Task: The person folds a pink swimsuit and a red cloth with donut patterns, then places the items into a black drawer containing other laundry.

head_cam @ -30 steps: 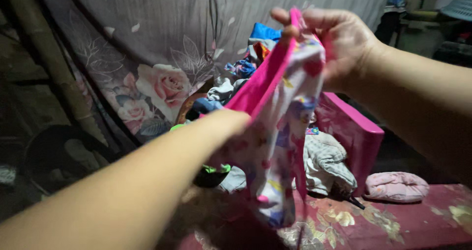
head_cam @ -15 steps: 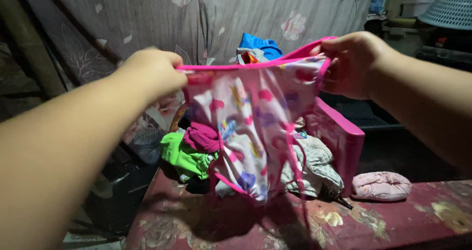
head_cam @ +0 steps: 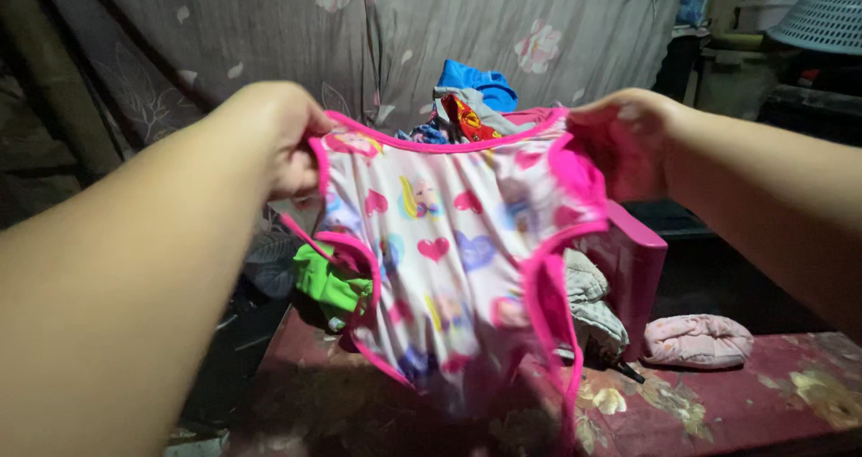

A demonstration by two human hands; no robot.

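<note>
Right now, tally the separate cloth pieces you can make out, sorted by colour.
White with pink trim, heart print: 1, the small garment stretched between the left hand and right hand
Green: 1, the crumpled piece
Blue: 1, atop the pile
Grey: 1, the rumpled cloth
Pale pink: 1, the folded bundle
Total: 5; the pile may hide more.

The garment (head_cam: 449, 259) hangs between both hands, before the clothes pile (head_cam: 467, 107); a folded cloth (head_cam: 699, 340) lies right.
</note>
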